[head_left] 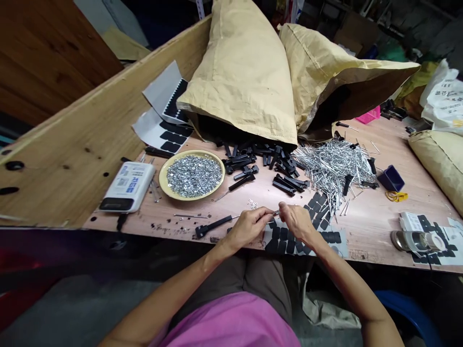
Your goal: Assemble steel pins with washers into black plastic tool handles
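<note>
My left hand (249, 225) and my right hand (295, 219) meet near the table's front edge, both pinched on a thin metal pin (275, 212) held between them. Just behind my hands lie a few tiny washers (252, 204). Under my right hand is a sheet of black adhesive pads (321, 235). A black plastic part on a pin (213, 225) lies left of my left hand. Further back are a yellow plate of small washers (193, 175), a heap of black plastic parts (264, 161) and a pile of metal pins (331, 166).
Two big tan sacks (249, 72) lie open at the back. A white device (128, 185) sits at the left, by a raised wooden board (90, 130). A small blue tub (391, 179), yellow rubber bands (396, 196) and a tape roll (415, 240) lie at the right.
</note>
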